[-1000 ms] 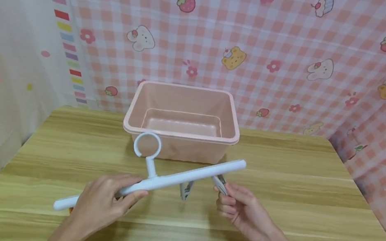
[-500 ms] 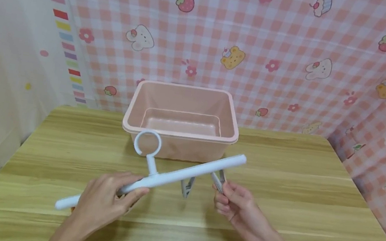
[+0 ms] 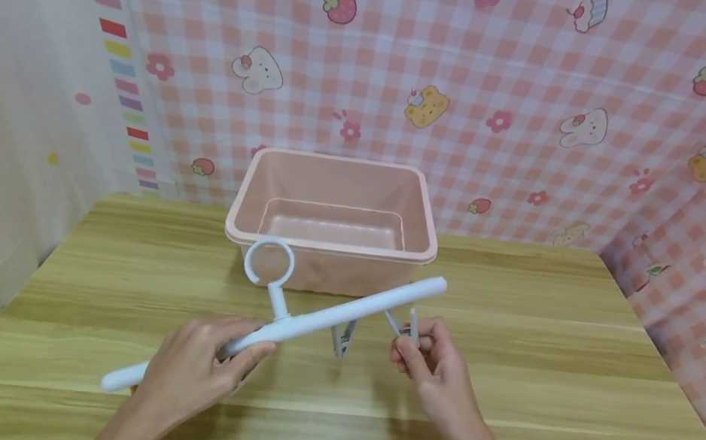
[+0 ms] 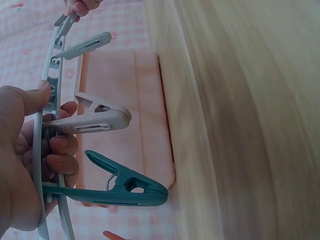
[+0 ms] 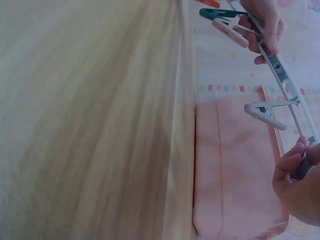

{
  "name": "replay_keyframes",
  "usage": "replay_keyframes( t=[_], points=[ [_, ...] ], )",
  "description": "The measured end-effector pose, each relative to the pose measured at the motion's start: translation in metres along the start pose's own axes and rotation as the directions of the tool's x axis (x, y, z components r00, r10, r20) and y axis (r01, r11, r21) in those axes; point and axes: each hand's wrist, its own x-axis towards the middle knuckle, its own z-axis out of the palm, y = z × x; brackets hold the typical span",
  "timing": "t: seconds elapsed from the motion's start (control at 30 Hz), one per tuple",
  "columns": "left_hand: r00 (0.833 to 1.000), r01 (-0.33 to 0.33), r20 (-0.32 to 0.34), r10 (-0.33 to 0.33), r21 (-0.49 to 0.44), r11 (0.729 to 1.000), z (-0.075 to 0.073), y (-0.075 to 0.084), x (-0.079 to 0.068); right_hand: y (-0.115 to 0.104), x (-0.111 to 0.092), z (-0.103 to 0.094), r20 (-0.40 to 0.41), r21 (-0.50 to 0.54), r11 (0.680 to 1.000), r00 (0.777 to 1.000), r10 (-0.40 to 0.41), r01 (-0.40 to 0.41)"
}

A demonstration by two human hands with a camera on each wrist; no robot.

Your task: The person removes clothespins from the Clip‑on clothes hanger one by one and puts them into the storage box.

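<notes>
A pale blue-white clip hanger (image 3: 339,309) with a ring hook (image 3: 270,262) is held tilted above the table, its right end higher. My left hand (image 3: 195,360) grips its bar left of the hook. At the right end, my right hand (image 3: 437,366) pinches a grey clothespin (image 3: 408,327) under the bar. Another grey clothespin (image 3: 342,338) hangs between the hands. In the left wrist view, a beige clothespin (image 4: 95,120) and a dark green clothespin (image 4: 115,187) hang by my left hand. Part of an orange clothespin (image 4: 115,236) shows at the bottom edge.
Behind the hanger a pink plastic bin (image 3: 330,247) stands on the wooden table (image 3: 547,340), with nothing seen inside it. A pink checked cloth (image 3: 378,49) hangs along the back and right, and a white dotted curtain (image 3: 10,85) at the left.
The hanger's right end has risen slightly. My right hand has turned and moved up a little, its fingers shifting on the grey clothespin, which now spreads wider. My left hand keeps its grip.
</notes>
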Motion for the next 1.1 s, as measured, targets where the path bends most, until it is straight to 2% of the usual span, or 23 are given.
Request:
replay_keyframes(
  t=[0.1,0.17,0.23,0.3,0.37,0.47,0.6,0.67,0.77,0.83,1.1],
  points=[
    [1.000,-0.003,-0.006,0.003,0.008,1.000,0.000,0.000,-0.001,0.001,0.000,0.000,-0.023,-0.065,0.997,0.999,-0.031,0.029],
    [1.000,-0.007,-0.009,0.007,0.005,1.000,0.001,-0.001,-0.001,0.001,0.000,0.000,-0.018,-0.058,0.998,1.000,-0.018,0.017],
    [1.000,-0.005,-0.010,0.005,-0.004,1.000,0.002,-0.001,-0.002,0.000,0.002,0.000,0.006,0.001,1.000,1.000,0.021,-0.021],
    [1.000,0.001,-0.012,-0.001,-0.011,1.000,0.002,-0.001,-0.002,-0.001,0.002,-0.001,0.074,0.114,0.991,0.996,0.060,-0.068],
    [1.000,0.002,-0.015,-0.002,-0.014,1.000,0.002,-0.002,-0.003,-0.002,0.003,-0.003,0.161,0.248,0.959,0.982,0.096,-0.134],
    [0.999,-0.016,-0.029,0.015,-0.007,1.000,0.002,-0.004,-0.003,-0.002,0.003,-0.006,0.302,0.423,0.873,0.946,0.118,-0.244],
    [0.997,-0.053,-0.053,0.054,0.016,0.998,0.001,-0.007,-0.003,0.001,0.003,-0.010,0.422,0.549,0.763,0.901,0.098,-0.340],
    [0.997,-0.062,-0.052,0.063,0.024,0.998,0.000,-0.008,-0.004,0.003,0.005,-0.012,0.462,0.580,0.729,0.884,0.072,-0.363],
    [0.997,-0.065,-0.043,0.066,0.029,0.997,-0.002,-0.010,-0.005,0.006,0.007,-0.015,0.507,0.608,0.696,0.861,0.028,-0.381],
    [0.996,-0.072,-0.042,0.074,0.034,0.997,-0.004,-0.011,-0.005,0.007,0.009,-0.018,0.533,0.613,0.686,0.846,0.008,-0.392],
    [0.994,-0.096,-0.051,0.098,0.046,0.994,-0.006,-0.014,-0.005,0.005,0.013,-0.024,0.613,0.615,0.661,0.788,-0.059,-0.429]
  ],
)
